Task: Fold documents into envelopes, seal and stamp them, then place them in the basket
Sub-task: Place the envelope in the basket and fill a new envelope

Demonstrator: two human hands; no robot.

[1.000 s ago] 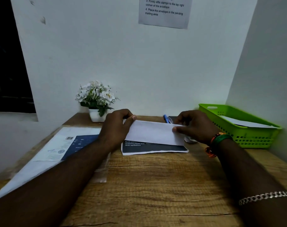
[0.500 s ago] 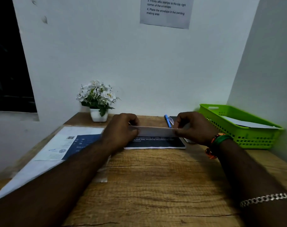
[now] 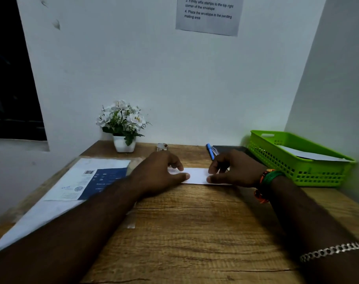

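Both hands press a folded document (image 3: pixel 197 175) flat on the wooden tabletop (image 3: pixel 195 232), a little toward its far edge; the left hand (image 3: pixel 160 173) lies palm down over the paper's left end, fingers loosely spread and thumb stretched along the near edge; the right hand (image 3: pixel 234 171) covers the right end, fingers curled downward with the tips on the sheet and the thumb pointing left along the near edge; neither hand grips anything, and the two thumb tips are near each other but apart; only a white strip of paper shows between them. A second earlier the white upper part of the sheet was raised off the tabletop between the hands with the dark printed part lying exposed below it; half a second earlier the fold was nearly down and a dark band still showed; now the dark print is covered and the hands have drawn closer together. At the far right corner stands the green basket (image 3: pixel 293 167), holding a white sheet; a blue pen (image 3: pixel 210 151) lies just behind the right hand; a potted white flower (image 3: pixel 122 125) stands at the far edge, left of centre; printed sheets (image 3: pixel 86 179) lie along the left edge, partly under the left forearm.
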